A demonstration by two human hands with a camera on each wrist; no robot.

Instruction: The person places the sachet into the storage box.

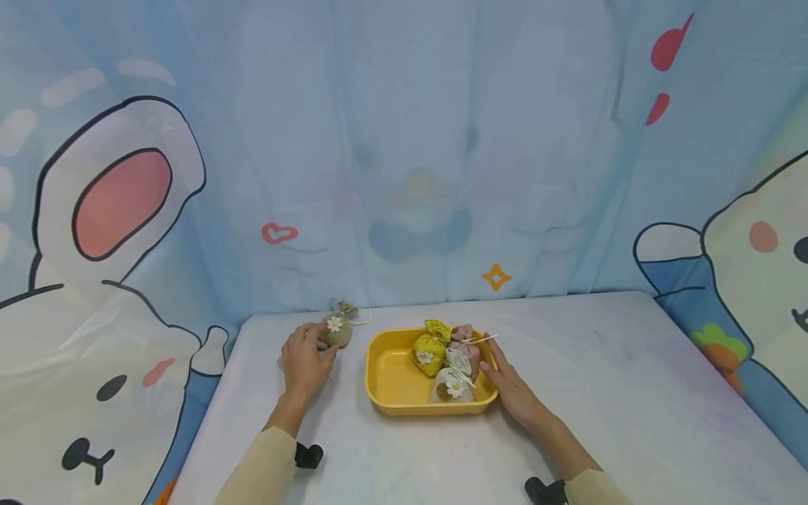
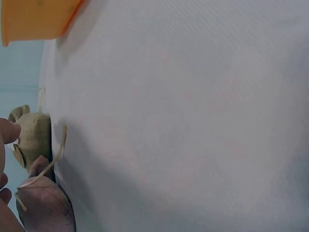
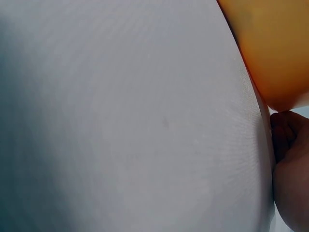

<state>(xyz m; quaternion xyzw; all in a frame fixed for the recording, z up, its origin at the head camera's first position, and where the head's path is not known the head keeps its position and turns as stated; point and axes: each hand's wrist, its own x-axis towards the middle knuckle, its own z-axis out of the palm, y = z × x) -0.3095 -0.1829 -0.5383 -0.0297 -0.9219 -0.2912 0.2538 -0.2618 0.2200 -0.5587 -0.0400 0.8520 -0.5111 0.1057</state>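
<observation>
My left hand (image 1: pixel 306 361) is at an olive-brown drawstring sachet (image 1: pixel 339 332) with a white flower, its fingers and thumb at the sachet's left and near sides. In the left wrist view a fingertip (image 2: pixel 10 130) overlaps the sachet's front. Close below lies a mauve sachet (image 2: pixel 46 205) with a cord, mostly hidden by the hand in the head view. My right hand (image 1: pixel 517 396) rests with extended fingers against the right side of a yellow tray (image 1: pixel 385 379). Inside the tray's right half sit a yellow sachet (image 1: pixel 431 353), a pink one (image 1: pixel 466 345) and a whitish one (image 1: pixel 453 387).
A white cloth (image 1: pixel 391 463) covers the table. Behind it hangs a light blue curtain (image 1: pixel 404 140) with cartoon rabbits. The olive-brown sachet stands near the table's back edge, left of the tray. Dark wrist mounts (image 1: pixel 308 456) show beside both sleeves.
</observation>
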